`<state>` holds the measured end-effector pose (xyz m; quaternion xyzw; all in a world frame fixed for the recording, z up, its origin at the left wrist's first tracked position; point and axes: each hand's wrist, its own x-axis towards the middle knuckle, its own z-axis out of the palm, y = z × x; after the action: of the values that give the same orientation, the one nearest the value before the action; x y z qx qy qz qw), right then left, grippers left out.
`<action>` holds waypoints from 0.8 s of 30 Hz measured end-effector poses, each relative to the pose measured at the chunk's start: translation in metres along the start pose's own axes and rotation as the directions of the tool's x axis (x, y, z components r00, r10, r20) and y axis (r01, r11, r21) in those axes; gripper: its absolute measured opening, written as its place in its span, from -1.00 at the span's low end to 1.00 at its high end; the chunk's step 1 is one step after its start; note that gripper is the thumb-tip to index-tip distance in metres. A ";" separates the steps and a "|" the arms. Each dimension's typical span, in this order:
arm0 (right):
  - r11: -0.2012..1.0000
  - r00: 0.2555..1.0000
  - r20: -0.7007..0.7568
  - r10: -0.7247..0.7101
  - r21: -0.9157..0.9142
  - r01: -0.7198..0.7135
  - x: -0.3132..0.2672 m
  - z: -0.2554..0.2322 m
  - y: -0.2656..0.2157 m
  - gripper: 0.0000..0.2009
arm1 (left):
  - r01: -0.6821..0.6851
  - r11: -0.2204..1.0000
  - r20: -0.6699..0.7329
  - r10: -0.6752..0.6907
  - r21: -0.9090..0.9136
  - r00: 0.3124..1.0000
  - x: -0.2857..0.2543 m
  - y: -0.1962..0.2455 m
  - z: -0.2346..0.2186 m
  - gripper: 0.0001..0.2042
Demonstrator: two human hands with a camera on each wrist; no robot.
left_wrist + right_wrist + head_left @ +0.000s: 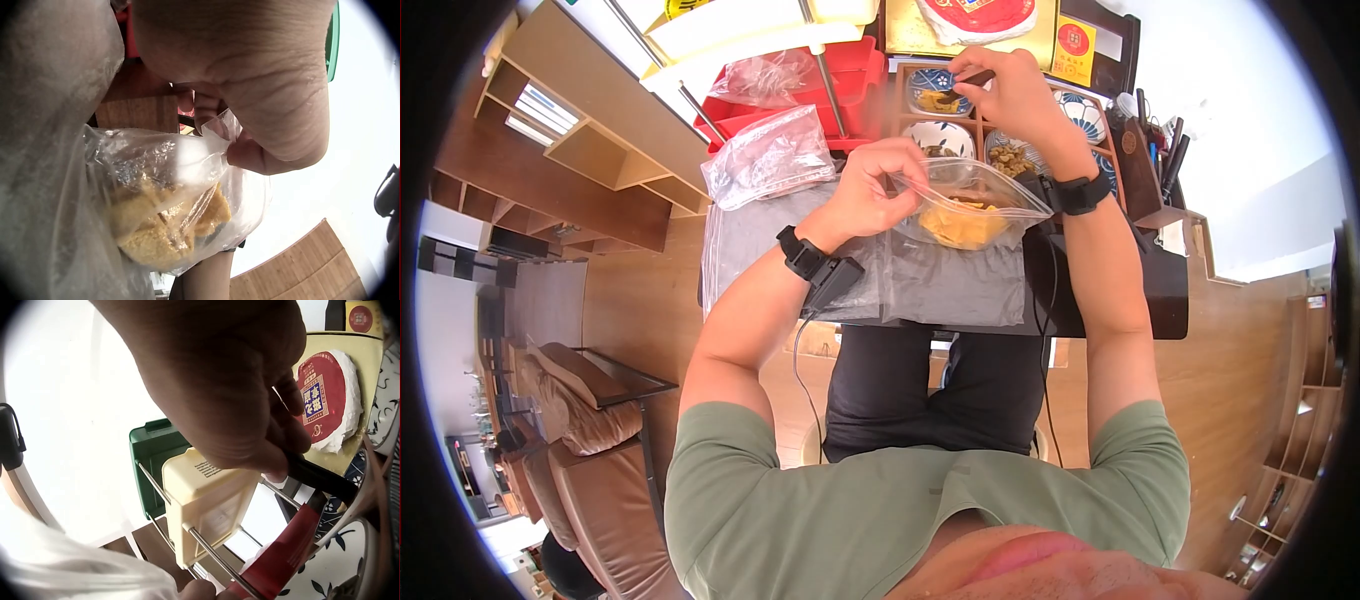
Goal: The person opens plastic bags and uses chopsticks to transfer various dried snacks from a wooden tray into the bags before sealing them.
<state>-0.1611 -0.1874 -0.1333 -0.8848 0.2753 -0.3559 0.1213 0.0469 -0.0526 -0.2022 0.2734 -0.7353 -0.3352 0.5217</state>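
My left hand [878, 190] pinches the top edge of a clear zip bag [150, 156], whose mouth gapes in the head view. Yellow-orange pieces [960, 225] fill its lower part. Over a blue patterned bowl [918, 78] at the back, my right hand [1015, 95] grips a tool by its dark handle [322, 478]; the tool's working end is hidden. Some yellow pieces [938, 101] lie in that bowl. The bowls sit in a wooden divided tray [980, 128]; beside them are a white bowl with leaf pattern [940, 137] and a bowl with brown-green bits [1012, 158].
More plastic bags [770, 155] lie left, by a red bin [855, 90] under a cream bin [750, 35] on metal rods. Behind the tray is a round red-and-white wrapped cake [328, 400]. A dark pen holder [1145, 175] stands right. Grey plastic [955, 285] covers the table's front.
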 end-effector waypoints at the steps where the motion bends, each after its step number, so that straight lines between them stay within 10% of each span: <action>1: 1.000 1.000 0.001 0.000 0.001 0.000 0.001 -0.004 -0.001 -0.81 | -0.004 1.000 0.001 0.004 -0.001 1.000 0.000 0.000 0.000 -0.89; 10: 0.966 1.000 0.014 0.000 0.260 -0.003 -0.001 -0.074 -0.005 -0.87 | -0.007 1.000 -0.021 0.007 -0.007 1.000 0.000 -0.003 -0.001 -0.88; 11: 0.827 0.996 0.014 0.082 0.557 -0.076 -0.002 -0.087 -0.029 -0.91 | 0.002 1.000 -0.023 -0.002 -0.013 1.000 0.000 -0.003 -0.001 -0.88; 24: 0.778 0.940 0.342 0.002 0.591 -0.216 -0.010 -0.106 -0.037 -0.89 | 0.018 1.000 -0.049 -0.018 -0.001 0.999 0.001 -0.003 0.000 -0.86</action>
<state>-0.2264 -0.1536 -0.0477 -0.8236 0.1708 -0.2693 0.4689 0.0469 -0.0553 -0.2040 0.2880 -0.7196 -0.3333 0.5368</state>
